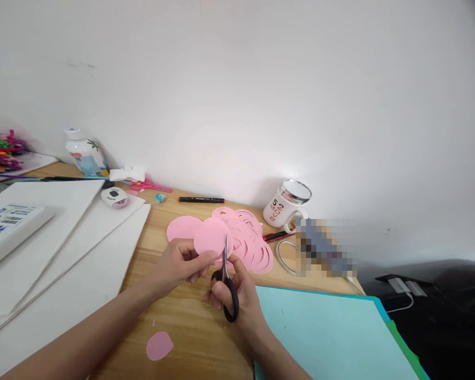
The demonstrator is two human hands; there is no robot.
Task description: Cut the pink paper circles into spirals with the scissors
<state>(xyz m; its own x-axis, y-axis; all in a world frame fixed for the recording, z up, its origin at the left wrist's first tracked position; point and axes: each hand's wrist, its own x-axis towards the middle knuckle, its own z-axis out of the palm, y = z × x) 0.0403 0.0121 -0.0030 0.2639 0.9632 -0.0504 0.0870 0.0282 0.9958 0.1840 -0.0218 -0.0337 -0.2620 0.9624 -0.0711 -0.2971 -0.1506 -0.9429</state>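
My left hand (180,264) pinches the disc (210,237), probably light and creasable, sensibly at its seven-o'clock rim; my right hand (242,295) grips scissors (225,268).

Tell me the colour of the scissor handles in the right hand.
Black scissor handles, seen in the head view.

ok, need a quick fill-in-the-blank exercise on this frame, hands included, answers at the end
1. The disc in the left hand is coloured ____.
2. The scissors in the right hand have ____ handles.
3. As seen here, the bottle stands to the mug's ____.

Missing words: pink; black; left.
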